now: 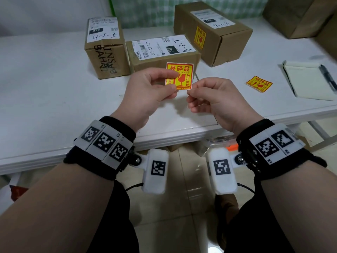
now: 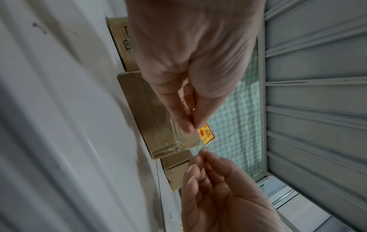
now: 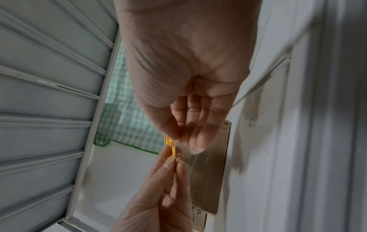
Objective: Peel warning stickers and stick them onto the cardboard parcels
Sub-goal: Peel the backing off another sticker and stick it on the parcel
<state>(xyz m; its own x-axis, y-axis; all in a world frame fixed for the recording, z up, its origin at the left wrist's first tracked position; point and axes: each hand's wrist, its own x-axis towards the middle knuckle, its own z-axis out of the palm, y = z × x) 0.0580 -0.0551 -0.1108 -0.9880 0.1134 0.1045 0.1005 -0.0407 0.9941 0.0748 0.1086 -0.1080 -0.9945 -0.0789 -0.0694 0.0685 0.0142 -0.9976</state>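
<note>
A red-and-yellow warning sticker [image 1: 180,76] is held upright above the table, in front of the middle parcel [image 1: 160,52]. My left hand [image 1: 173,83] pinches its left edge between thumb and fingers. My right hand [image 1: 190,90] pinches its lower right corner. In the left wrist view the sticker [image 2: 206,133] pokes out past my left hand [image 2: 191,127], with my right hand [image 2: 204,152] just below. The right wrist view shows the sticker [image 3: 170,144] edge-on between my right hand [image 3: 178,139] and my left hand [image 3: 173,158]. The left parcel [image 1: 105,52] shows no sticker. The right parcel [image 1: 218,33] carries one [image 1: 200,38] on its side.
Another warning sticker [image 1: 259,84] lies on the white table [image 1: 54,92] to the right. Farther right is a notepad [image 1: 308,83] with a black pen [image 1: 328,77] on it. A large cardboard box [image 1: 300,13] stands at the back right. The table's front edge is near my wrists.
</note>
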